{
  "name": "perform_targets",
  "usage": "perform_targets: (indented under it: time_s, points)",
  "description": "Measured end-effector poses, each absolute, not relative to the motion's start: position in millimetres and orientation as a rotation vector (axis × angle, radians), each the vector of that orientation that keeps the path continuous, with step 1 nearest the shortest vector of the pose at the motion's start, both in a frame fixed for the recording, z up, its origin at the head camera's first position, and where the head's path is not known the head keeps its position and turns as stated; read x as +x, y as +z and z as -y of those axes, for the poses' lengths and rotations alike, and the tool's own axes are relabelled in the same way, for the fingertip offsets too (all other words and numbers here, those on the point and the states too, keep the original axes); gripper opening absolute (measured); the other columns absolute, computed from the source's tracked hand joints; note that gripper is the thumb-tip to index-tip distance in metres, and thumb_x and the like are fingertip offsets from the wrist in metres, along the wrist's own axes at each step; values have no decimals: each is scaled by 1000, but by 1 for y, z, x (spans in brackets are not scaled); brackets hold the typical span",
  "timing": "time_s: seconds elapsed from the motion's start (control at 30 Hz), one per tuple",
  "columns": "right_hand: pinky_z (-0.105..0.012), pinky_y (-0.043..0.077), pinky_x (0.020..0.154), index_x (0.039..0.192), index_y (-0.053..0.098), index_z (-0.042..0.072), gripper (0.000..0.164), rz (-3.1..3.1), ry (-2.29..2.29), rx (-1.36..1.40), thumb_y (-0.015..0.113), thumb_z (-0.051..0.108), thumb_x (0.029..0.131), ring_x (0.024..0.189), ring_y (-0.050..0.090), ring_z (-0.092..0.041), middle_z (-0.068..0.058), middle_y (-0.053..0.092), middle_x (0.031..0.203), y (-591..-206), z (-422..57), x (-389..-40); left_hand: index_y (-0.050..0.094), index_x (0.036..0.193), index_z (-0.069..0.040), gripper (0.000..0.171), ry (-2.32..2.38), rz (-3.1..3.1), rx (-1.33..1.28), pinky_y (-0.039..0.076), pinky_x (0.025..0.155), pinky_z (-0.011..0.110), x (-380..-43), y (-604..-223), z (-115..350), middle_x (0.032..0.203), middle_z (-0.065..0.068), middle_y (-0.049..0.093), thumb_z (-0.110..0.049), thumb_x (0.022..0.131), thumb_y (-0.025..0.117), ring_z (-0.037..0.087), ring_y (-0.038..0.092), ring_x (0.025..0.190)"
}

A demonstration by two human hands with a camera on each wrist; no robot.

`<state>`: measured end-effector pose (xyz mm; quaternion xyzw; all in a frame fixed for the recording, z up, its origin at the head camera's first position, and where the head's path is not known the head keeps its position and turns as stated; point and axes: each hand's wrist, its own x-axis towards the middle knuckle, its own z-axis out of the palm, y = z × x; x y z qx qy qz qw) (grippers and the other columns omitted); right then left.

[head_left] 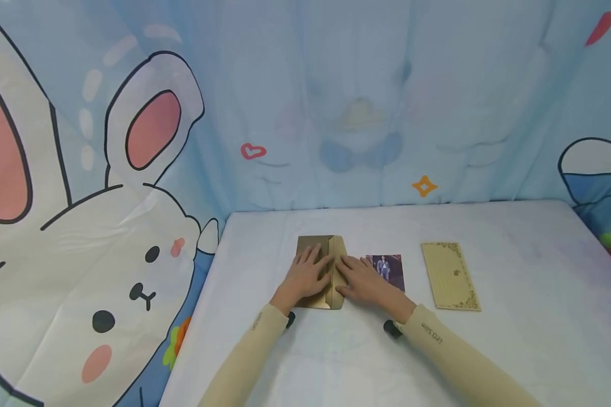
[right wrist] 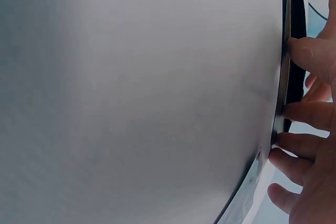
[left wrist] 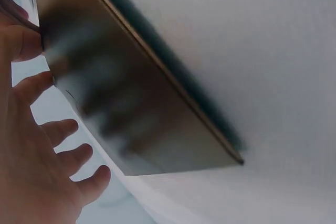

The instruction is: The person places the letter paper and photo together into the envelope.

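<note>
A shiny brown-gold envelope lies on the white table, its flap on the right side. My left hand rests on the envelope's body with fingers spread. In the left wrist view those fingers reach over the metallic surface of the envelope. My right hand touches the flap with extended fingertips; in the right wrist view its thumb and fingers sit at the flap's edge. A small photo of a standing person is partly hidden behind the right hand.
To the right lies a beige rectangular card with ornate corner patterns and a small mark. A blue cartoon curtain hangs along the table's back edge, with a large rabbit print at left. Black straps show at both wrists.
</note>
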<state>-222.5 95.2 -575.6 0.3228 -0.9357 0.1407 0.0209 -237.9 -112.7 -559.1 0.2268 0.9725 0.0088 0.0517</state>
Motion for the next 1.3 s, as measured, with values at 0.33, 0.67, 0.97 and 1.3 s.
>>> perform_targets:
  time_s: [0.33, 0.67, 0.97, 1.3]
  points:
    - [-64, 33, 112, 145, 49, -3, 67, 2919, 432, 993, 67, 39, 96, 141, 43, -44, -29, 43, 152, -576, -95, -224, 35, 156, -32, 52, 3, -2910, 647, 33, 116, 56, -243, -555, 114, 169, 9, 18, -48, 106, 35, 36, 23, 154]
    - [-65, 30, 114, 147, 46, -2, 68, 2963, 434, 984, 64, 42, 98, 143, 40, -44, -27, 40, 155, -577, -97, -225, 29, 158, -34, 75, -5, -2761, 780, 49, 104, 50, -257, -540, 131, 170, 11, 13, -72, 95, 45, 35, 27, 152]
    - [-65, 30, 114, 148, 46, -2, 69, 2971, 460, 970, 63, 42, 98, 143, 39, -44, -27, 38, 156, -575, -98, -222, 24, 159, -33, 102, 55, -2643, 902, 45, 109, 48, -265, -528, 145, 169, 13, 11, -70, 77, 71, 34, 27, 153]
    - [-66, 30, 113, 148, 45, -3, 68, 2957, 497, 983, 63, 40, 98, 143, 38, -45, -28, 38, 156, -575, -97, -221, 20, 159, -32, 104, 139, -2644, 900, 41, 113, 49, -266, -538, 152, 169, 17, 6, -72, 77, 70, 34, 23, 154]
